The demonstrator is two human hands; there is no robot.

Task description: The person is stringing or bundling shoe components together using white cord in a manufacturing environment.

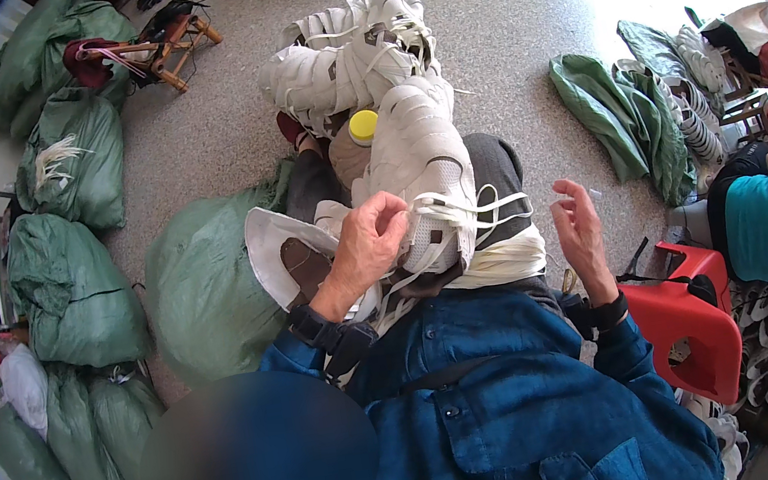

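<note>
Between my knees lies a long curved stack of nested white shoe uppers (310,77). The nearest white shoe upper (429,174) has loose white laces (469,209) looping from its opening. My left hand (367,247) is at its left edge, thumb and fingers pinched together on a shoelace; the fingertips partly hide the grip. Off to the right, my right hand (581,232) is raised apart from the shoe, fingers curved with a gap to the thumb. A bundle of flat white laces (503,259) rests on my lap. Left of my wrist lies another white upper (279,256).
A yellow-lidded container (363,125) stands beside the stack. A full green sack (211,276) leans by my left leg, with several more sacks (73,286) along the left wall. On my right are a red plastic stool (704,321), green cloth (608,112) and piled shoes (697,129).
</note>
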